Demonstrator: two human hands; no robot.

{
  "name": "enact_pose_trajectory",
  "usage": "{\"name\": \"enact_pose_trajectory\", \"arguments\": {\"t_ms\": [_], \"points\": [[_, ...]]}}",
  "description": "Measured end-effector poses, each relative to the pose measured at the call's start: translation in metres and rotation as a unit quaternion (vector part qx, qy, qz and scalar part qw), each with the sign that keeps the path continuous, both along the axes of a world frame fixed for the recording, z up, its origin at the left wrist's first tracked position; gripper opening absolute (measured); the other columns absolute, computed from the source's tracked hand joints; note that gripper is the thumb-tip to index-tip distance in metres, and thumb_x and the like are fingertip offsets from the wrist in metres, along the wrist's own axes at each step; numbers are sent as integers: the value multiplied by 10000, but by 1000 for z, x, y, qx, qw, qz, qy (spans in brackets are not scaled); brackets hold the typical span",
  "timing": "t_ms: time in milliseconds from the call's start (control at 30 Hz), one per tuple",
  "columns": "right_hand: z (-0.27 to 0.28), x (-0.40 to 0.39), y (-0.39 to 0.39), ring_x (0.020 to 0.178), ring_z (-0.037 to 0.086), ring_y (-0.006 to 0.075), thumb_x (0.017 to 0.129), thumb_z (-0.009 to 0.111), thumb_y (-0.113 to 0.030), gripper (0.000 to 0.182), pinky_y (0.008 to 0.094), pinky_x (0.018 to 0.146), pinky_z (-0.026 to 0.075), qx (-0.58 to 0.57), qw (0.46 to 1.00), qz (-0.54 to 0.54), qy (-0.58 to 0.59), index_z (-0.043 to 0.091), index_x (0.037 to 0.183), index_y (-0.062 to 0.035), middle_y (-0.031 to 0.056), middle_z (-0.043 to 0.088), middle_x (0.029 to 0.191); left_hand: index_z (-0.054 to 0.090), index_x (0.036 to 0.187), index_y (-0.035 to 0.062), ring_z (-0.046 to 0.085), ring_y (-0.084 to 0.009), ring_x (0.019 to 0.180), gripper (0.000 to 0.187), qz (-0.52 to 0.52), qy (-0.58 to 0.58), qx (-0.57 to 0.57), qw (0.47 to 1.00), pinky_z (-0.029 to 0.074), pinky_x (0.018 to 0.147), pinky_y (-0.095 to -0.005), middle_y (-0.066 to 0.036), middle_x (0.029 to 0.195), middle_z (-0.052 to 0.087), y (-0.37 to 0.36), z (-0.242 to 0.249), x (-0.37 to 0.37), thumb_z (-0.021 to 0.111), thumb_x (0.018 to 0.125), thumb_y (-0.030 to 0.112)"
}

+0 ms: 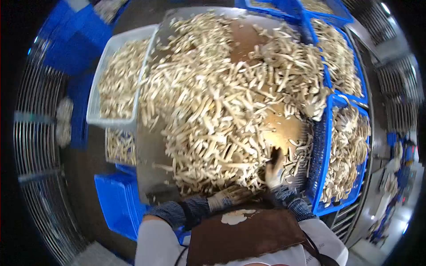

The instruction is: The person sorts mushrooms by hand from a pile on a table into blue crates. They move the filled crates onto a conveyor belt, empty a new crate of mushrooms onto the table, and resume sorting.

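Note:
A broad heap of pale, elongated mushrooms (217, 106) covers much of the metal table (153, 175) in front of me. My left hand (233, 196), in a stained light glove with a grey-blue knitted sleeve, lies at the near edge of the heap. Its fingers stretch out to the right, against the closest mushrooms. To its right, my right hand (274, 172) reaches forward over the heap's right edge, smeared by motion. A dark patch shows at its fingers, and I cannot tell whether they hold anything. Loose mushrooms (300, 155) lie just right of this hand.
Blue baskets of mushrooms (317, 177) line the table's right side. At the left stand a white basket of mushrooms (92, 99) and a smaller filled container (120, 146) below it. Stacked blue crates (116, 206) are at the lower left, metal racks (37, 146) beyond.

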State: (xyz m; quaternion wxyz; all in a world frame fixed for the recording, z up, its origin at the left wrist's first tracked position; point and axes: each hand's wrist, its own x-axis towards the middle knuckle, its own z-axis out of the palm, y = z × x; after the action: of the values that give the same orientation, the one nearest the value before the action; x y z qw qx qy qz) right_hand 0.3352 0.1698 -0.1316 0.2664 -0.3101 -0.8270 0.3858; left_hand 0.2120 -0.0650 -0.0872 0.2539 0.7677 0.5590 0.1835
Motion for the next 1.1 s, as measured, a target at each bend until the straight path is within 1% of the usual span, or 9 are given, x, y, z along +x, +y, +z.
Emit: {"name": "enact_pose_trajectory", "arguments": {"t_ms": [67, 100, 300, 500, 700, 767, 800, 900, 1100], "points": [[19, -6, -25, 1321, 384, 427, 849, 562, -153, 765, 477, 1129, 309, -21, 1000, 11, -12, 187, 1462, 112, 333, 351, 1429, 504, 1380, 214, 337, -249, 1410, 444, -37, 43, -90, 994, 248, 1181, -422, -68, 1511, 383, 28, 16, -19, 477, 940, 266], [28, -14, -30, 1344, 363, 435, 914, 551, -256, 752, 470, 1139, 279, -76, 997, 30, -12, 186, 1469, 97, 328, 358, 1431, 568, 1304, 227, 344, -229, 1405, 397, 68, 9, 77, 995, 263, 1170, -427, -61, 1505, 391, 13, -60, 5, 444, 938, 315], [16, -106, 4, 1146, 480, 484, 805, 661, -161, 755, 505, 1020, 378, 36, 999, -12, -8, 300, 1405, 123, 347, 476, 1260, 595, 1243, 257, 512, -266, 1212, 398, 90, 95, -54, 990, 384, 1033, -460, -73, 1336, 527, 74, -14, -72, 566, 847, 287], [8, -228, 78, 1171, 492, 450, 830, 671, -306, 779, 480, 1019, 395, 77, 995, 50, -30, 332, 1397, 106, 323, 510, 1242, 546, 1320, 155, 423, -336, 1282, 568, 284, 187, -20, 940, 301, 1062, -555, -127, 1345, 512, 145, 35, -127, 656, 798, 349], [-19, -251, 155, 1268, 501, 305, 971, 549, -262, 562, 356, 1071, 385, -377, 899, 155, 158, 395, 1408, 56, 250, 508, 1367, 564, 1252, -34, 661, -310, 1021, 514, 356, 22, 27, 934, 547, 885, -374, -216, 1173, 637, 291, 165, -200, 725, 844, 236], [29, -214, 170, 1143, 569, 242, 991, 500, -160, 384, 323, 999, 442, -454, 879, 29, 143, 505, 1312, 50, 177, 592, 1255, 391, 1416, -33, 667, -297, 1032, 662, 316, 159, 142, 925, 565, 866, -364, -248, 1220, 613, 353, 135, -241, 686, 881, 223], [18, -204, 169, 1120, 573, 232, 996, 482, -132, 351, 326, 996, 443, -387, 903, -34, 186, 517, 1298, 43, 158, 601, 1234, 240, 1486, -27, 654, -303, 1060, 780, 404, -151, -58, 901, 550, 914, -381, -254, 1303, 560, 388, 115, -265, 676, 886, 212], [-10, -174, 172, 1188, 546, 261, 1003, 458, -155, 356, 331, 1052, 405, -419, 879, -27, 227, 531, 1281, 54, 173, 588, 1265, 32, 1528, -25, 272, -368, 1430, 1079, 391, -119, -121, 904, 280, 1167, -383, -310, 1527, 245, 462, 63, -321, 771, 814, 306], [-56, -180, 175, 1145, 588, 237, 1022, 484, -290, 453, 364, 1028, 464, -506, 785, -42, 355, 472, 1323, 48, 161, 588, 1258, -12, 1510, -48, 235, -265, 1453, 1174, 254, -276, -19, 927, 336, 1130, -343, -232, 1574, 184, 523, -18, -336, 834, 705, 74]]}}
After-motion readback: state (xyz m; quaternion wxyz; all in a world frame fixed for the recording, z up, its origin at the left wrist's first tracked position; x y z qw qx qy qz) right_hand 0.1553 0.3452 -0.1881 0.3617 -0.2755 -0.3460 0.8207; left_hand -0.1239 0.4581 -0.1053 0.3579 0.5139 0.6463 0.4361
